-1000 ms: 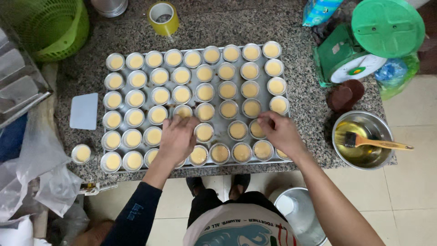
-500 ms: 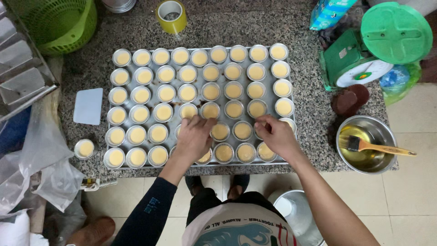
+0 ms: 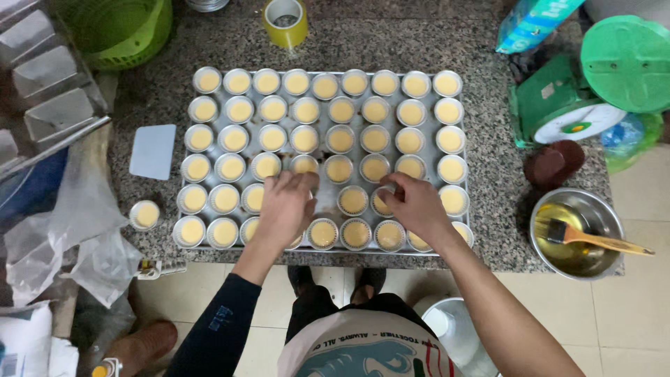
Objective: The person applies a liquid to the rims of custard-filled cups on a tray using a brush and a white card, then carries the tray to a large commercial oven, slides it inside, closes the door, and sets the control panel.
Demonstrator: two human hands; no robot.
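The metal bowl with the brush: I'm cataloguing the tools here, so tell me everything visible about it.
The metal bowl is round, shiny steel, upright at the right corner of the speckled stone counter, its rim past the edge. It holds yellowish liquid. A brush with a wooden handle lies in it, bristles down, handle over the rim pointing right. Neither hand touches it.

Both hands rest on a tray (image 3: 183, 139) of filled cups: the left hand (image 3: 285, 207) at 7 o'clock, the right hand (image 3: 415, 204) at 5 o'clock, fingertips pinching a cup (image 3: 381, 202). A bowl (image 3: 606, 209) with a brush (image 3: 593, 239) sits at 4 o'clock.
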